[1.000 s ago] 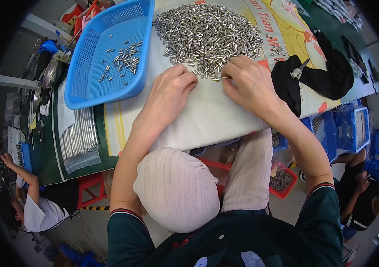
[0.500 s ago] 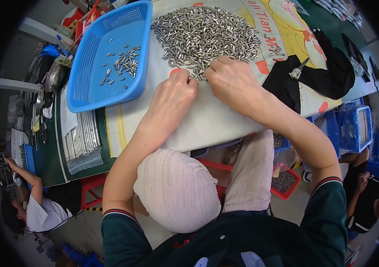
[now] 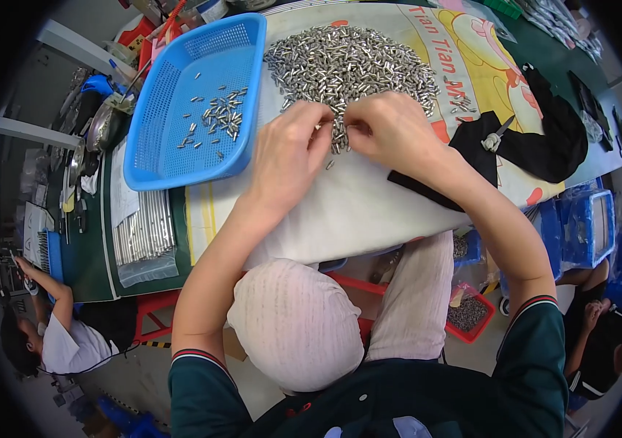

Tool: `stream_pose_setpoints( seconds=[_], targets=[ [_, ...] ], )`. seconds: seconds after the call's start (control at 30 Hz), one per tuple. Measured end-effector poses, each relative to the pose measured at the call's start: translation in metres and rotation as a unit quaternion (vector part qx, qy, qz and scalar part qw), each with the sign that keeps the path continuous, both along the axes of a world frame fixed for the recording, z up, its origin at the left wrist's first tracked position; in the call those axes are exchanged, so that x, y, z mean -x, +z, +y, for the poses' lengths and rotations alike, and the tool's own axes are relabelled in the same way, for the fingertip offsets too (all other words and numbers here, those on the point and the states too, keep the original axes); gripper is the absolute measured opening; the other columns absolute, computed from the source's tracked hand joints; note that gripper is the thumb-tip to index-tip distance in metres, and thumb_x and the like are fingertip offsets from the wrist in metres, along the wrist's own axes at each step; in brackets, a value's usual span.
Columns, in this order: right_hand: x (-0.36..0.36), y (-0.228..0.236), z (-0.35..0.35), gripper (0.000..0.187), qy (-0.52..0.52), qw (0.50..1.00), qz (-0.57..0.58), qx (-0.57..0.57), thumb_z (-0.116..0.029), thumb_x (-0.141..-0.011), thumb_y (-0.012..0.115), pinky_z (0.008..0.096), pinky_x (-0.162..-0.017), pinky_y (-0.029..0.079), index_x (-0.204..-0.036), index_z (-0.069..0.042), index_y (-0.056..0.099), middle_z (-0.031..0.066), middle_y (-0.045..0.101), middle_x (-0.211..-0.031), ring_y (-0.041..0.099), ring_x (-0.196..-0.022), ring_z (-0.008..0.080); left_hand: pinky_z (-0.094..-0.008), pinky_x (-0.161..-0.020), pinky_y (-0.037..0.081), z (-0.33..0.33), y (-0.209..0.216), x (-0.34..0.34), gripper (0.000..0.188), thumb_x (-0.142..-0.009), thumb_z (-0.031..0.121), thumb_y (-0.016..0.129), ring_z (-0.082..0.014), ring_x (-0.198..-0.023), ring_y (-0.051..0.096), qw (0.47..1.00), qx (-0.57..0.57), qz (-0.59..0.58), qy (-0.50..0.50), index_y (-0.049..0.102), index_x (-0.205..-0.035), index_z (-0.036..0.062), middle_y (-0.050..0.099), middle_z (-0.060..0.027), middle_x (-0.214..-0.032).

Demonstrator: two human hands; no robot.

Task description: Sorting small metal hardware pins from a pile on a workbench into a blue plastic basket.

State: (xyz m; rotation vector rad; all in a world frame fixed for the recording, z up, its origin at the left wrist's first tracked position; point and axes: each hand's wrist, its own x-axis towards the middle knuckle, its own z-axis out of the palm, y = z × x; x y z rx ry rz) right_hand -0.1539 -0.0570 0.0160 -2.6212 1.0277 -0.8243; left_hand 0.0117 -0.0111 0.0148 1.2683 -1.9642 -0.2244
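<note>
A broad heap of small shiny metal pins (image 3: 351,66) lies on the white cloth (image 3: 311,219). At its near edge my left hand (image 3: 290,146) is curled, thumb and fingertips drawn together. Facing it, my right hand (image 3: 391,131) is also closed, knuckles up, its fingertips against the pins. Whatever either hand pinches is hidden or too small to make out. Between them a narrow string of pins runs toward me, with one loose pin (image 3: 330,165) apart on the cloth. Left of the heap, a blue perforated basket (image 3: 147,139) holds a scattering of similar pins (image 3: 223,113).
Right of my right hand lie a black cloth (image 3: 548,153) and a small blade with a wrapped handle (image 3: 497,135). Bagged metal rods (image 3: 143,230) rest below the basket. A red bin of small parts (image 3: 468,314) stands lower right. Other people work at both sides.
The view has shifted, so the table sits lower in it. My hands have come apart at the fingertips from the pile's edge, and several pins now trail toward me between them.
</note>
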Motion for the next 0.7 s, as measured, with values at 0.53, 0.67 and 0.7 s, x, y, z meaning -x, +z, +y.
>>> stream_pose_setpoints(
  seconds=[0.53, 0.67, 0.7],
  targets=[
    [-0.017, -0.031, -0.018, 0.011, 0.032, 0.929, -0.328, -0.168, -0.007, -0.074, 0.066, 0.0222, -0.052, 0.041, -0.083, -0.001, 0.065, 0.0034, 0.055, -0.07, 0.049, -0.057, 0.0084, -0.0198, -0.051, 0.044, -0.012, -0.027, 0.012, 0.008, -0.086, 0.003, 0.057, -0.0052, -0.061, 0.055, 0.923, -0.092, 0.369, 0.052, 0.059, -0.093, -0.0001, 0.061, -0.0023, -0.075],
    [-0.018, -0.033, -0.017, 0.011, 0.045, 0.93, -0.329, -0.161, -0.006, -0.074, 0.066, 0.0223, -0.051, 0.041, -0.084, -0.001, 0.066, 0.0039, 0.057, -0.071, 0.05, -0.057, 0.0086, -0.0189, -0.044, 0.04, -0.011, -0.026, 0.01, 0.007, -0.086, 0.003, 0.058, -0.0031, -0.055, 0.051, 0.923, -0.099, 0.369, 0.056, 0.06, -0.092, 0.0002, 0.061, -0.0011, -0.073],
    [-0.019, -0.033, -0.017, 0.012, 0.044, 0.931, -0.326, -0.159, -0.006, -0.074, 0.066, 0.0224, -0.051, 0.041, -0.084, -0.001, 0.066, 0.0042, 0.057, -0.071, 0.05, -0.057, 0.0088, -0.0189, -0.044, 0.04, -0.012, -0.026, 0.009, 0.007, -0.086, 0.003, 0.058, -0.0031, -0.055, 0.051, 0.923, -0.099, 0.368, 0.055, 0.06, -0.092, 0.0002, 0.061, -0.0011, -0.073]
  ],
)
